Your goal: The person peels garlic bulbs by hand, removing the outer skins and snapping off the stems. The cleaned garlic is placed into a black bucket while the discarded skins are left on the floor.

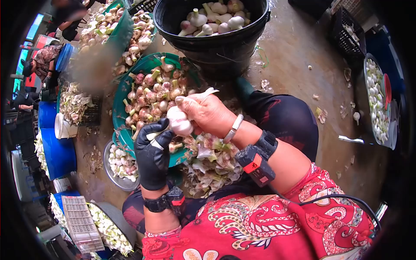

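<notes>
- The bucket (214, 54) stands beyond the hands and holds pale, clean-looking bulbs; with it this near, a short reach is enough, and a bulb is best laid in rather than dropped
- The tub (120, 115) sits under and beyond the hands, full of dirtier, pinkish bulbs with stubs; working above it would catch loose dirt
- The husks (211, 167) lie heaped on the near side of the tub, close to the knee; keeping them in one heap stops them mixing with clean bulbs
- The bowl (125, 186) is to the left of the tub, with small white pieces inside, apart from both hands
- The right hand (212, 113) is bare and closed round the bulb, thumb over its top and fingers beneath; a firm but light pinch should steady it without bruising
- The left hand (152, 151), in a black glove, has its fingers curled beside the bulb; whether they grip anything, I cannot tell, but short, shallow strokes would spare the inner skin
- The bulb (180, 122) is between the hands, above the tub, its white, smooth side showing; turning it a little at a time helps keep the skin even
- The strip (155, 141) lies pale across the gloved fingers, too unclear to identify
</notes>
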Demonstrator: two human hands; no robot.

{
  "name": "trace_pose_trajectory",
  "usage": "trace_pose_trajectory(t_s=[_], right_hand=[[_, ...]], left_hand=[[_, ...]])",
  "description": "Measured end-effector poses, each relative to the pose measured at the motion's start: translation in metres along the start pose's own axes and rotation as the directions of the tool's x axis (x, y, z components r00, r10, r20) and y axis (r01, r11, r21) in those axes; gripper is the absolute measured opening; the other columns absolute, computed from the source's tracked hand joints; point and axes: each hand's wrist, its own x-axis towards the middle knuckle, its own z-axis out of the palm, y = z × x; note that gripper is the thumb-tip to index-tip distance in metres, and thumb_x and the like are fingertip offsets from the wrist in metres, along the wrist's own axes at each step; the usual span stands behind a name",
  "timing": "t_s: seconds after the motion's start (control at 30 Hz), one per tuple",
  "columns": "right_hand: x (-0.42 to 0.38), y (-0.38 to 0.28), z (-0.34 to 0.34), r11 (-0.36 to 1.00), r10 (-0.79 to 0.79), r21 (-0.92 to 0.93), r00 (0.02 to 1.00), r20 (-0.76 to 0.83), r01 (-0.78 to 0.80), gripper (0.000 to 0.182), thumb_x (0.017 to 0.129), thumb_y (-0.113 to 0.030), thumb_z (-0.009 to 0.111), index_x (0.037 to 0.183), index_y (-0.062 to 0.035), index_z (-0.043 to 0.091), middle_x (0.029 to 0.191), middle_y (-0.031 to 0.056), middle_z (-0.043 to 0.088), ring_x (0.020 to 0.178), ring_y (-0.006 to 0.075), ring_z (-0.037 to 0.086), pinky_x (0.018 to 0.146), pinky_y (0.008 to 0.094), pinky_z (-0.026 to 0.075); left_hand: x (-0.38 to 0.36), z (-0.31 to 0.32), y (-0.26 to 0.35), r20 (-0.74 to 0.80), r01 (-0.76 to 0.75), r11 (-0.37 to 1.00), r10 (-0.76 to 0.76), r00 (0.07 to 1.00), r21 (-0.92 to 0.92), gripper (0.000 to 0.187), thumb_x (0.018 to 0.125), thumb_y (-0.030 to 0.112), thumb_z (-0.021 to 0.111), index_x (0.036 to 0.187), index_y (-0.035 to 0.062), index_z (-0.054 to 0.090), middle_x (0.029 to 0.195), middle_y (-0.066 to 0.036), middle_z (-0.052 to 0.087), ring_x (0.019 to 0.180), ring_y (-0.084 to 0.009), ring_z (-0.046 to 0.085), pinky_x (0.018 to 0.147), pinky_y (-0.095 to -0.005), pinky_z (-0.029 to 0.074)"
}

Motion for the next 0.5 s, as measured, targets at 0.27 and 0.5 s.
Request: trace_pose_trajectory(t_s=[0.27,0.5], right_hand=[[-0.009,-0.004,0.004,0.944,-0.006,0.329,0.999,-0.050,0.022,0.029,0.094,-0.028,0.050,0.079,-0.0054,0.057,0.058,0.0011,0.051,0.044,0.0078,0.046,0.041,0.0231,0.036],[-0.006,-0.009,-0.004,0.956,-0.116,0.258,0.988,-0.101,0.139,0.026,0.092,-0.024,0.050,0.074,-0.0061,0.054,0.056,0.0012,0.050,0.043,0.0075,0.044,0.040,0.0226,0.035]], left_hand=[[0.012,0.009,0.001,0.103,0.269,0.740,-0.264,0.959,-0.617,0.033,0.085,0.008,0.063,0.116,0.0053,0.056,0.116,-0.011,0.060,0.105,-0.0253,0.059,0.091,-0.0416,0.049],[0.014,0.029,-0.016,0.079,0.247,0.738,-0.255,0.964,-0.629,0.041,0.093,0.025,0.056,0.131,0.0083,0.049,0.119,-0.009,0.059,0.103,-0.0210,0.059,0.072,-0.0306,0.051]])
